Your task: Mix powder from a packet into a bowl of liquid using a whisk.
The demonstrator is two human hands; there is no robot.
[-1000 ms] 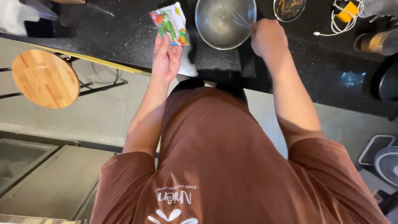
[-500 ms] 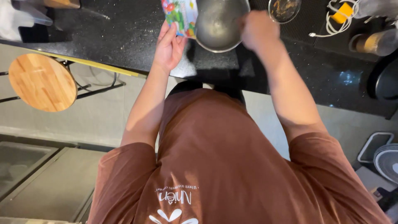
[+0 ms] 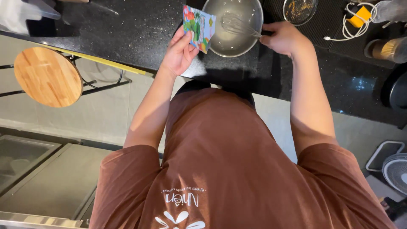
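My left hand (image 3: 180,53) holds a small colourful packet (image 3: 198,26) upright, just left of a steel mixing bowl (image 3: 216,42) on the black counter (image 3: 140,38). My right hand (image 3: 283,39) grips the handle of a wire whisk (image 3: 237,26) whose head rests inside the bowl, in a pale liquid. Both arms reach forward from a brown shirt.
A smaller bowl with brown contents (image 3: 300,9) stands behind the mixing bowl. A yellow item with a white cable (image 3: 358,18) and a jar (image 3: 388,48) are at the right. A round wooden stool (image 3: 47,76) stands left, a white fan (image 3: 396,171) lower right.
The view has shifted so the bowl sits lower in frame. My right hand moved from the bowl's rim to its right side, now showing the whisk. The packet stays beside the bowl.
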